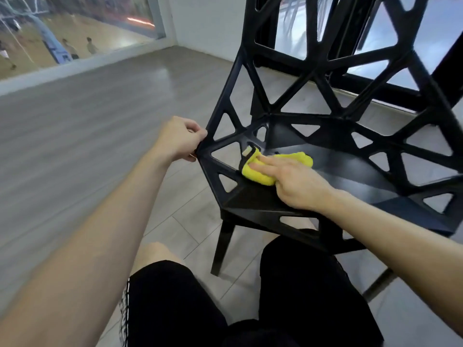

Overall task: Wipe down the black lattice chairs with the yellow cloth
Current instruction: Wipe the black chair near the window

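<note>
I am watching through the head view as the person's left hand (179, 139) is gripping the black lattice chair (350, 171) at the left corner of its frame, where the side of the seat meets the rising backrest (325, 58); the fingers are curling round the edge, with the thumb tucked against the frame. The right hand (293, 182) is lying flat on the yellow cloth (300, 158), its fingers (265, 165) stretching out straight and close together and pressing the cloth down rather than pinching it. The cloth is sitting bunched on the solid panel of the seat, toward its left side, just beside a small slotted opening in the lattice, and it is showing in front of the fingertips and beyond the far side of the hand. The chair is standing upright on a pale wood-look floor (100, 121), with one front leg (223, 249) showing below the seat edge. The person is standing close to the front of the seat in black shorts (300, 284), both forearms reaching forward. Far to the left, a glass wall (50, 33) is looking down on a sports court with small, blurred figures. Dark bars are showing behind the backrest, and I cannot tell what they belong to.
</note>
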Demonstrator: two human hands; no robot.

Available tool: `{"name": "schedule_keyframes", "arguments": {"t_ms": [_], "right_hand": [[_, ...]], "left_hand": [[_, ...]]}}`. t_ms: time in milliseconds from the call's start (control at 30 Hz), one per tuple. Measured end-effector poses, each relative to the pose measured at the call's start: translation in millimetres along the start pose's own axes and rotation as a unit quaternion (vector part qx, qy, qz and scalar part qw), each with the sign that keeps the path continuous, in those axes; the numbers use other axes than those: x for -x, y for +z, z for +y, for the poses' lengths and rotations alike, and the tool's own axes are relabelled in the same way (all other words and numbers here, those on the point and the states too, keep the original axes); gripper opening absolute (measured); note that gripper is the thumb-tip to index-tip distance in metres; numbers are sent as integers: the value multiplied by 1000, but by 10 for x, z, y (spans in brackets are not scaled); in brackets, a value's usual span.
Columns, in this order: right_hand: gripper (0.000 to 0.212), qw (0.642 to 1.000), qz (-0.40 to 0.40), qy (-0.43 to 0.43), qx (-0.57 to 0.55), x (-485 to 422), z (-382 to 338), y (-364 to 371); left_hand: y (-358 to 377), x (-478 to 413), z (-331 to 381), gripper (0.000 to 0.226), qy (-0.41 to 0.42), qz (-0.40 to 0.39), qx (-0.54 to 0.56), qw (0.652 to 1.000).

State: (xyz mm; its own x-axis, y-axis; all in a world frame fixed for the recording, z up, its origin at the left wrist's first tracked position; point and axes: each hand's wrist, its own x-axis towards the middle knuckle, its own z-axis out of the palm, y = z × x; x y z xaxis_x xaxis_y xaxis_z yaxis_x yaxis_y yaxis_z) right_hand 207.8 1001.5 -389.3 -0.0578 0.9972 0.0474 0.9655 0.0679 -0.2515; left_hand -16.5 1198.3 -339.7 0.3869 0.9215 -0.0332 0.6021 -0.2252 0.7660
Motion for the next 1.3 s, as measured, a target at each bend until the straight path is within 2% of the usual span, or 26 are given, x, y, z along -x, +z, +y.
{"name": "schedule_keyframes", "arguments": {"t_ms": [133,367,500,600,667,733,833,900,1000,1100,1200,1267,1300], "right_hand": [[78,992,17,116,-37,-762,-15,50],[86,992,-44,53,-107,184,-108,-57],[79,984,25,139,-104,-566,46,-27],[73,962,84,223,-136,-1179,-22,75],[73,962,102,208,-144,-1173,-36,136],[71,972,70,179,-134,-985,176,103],[73,959,26,271,-76,-786,547,-97],[71,955,30,284,-75,-753,478,-90],[72,968,16,232,-93,-393,-41,-68],[78,988,-41,146,-43,280,-562,-238],[70,988,-96,112,-45,406,-444,-393],[64,979,-73,188,-13,203,-88,-440],[74,967,-62,248,7,97,111,-424]], "left_hand": [[130,22,-56,22,-4,-10,50,999],[257,64,-91,21,28,11,95,995],[318,122,-97,19,50,24,105,993],[329,112,-135,21,43,17,139,989],[366,101,-159,24,44,20,151,987],[419,109,-188,26,50,29,151,987],[511,146,-227,25,70,50,145,986],[558,158,-261,23,82,61,158,982],[609,144,-322,24,97,77,181,976],[649,129,-368,23,106,76,221,966],[658,125,-395,23,99,71,241,963],[647,136,-376,23,101,73,231,965],[641,162,-356,22,99,72,221,968]]}}
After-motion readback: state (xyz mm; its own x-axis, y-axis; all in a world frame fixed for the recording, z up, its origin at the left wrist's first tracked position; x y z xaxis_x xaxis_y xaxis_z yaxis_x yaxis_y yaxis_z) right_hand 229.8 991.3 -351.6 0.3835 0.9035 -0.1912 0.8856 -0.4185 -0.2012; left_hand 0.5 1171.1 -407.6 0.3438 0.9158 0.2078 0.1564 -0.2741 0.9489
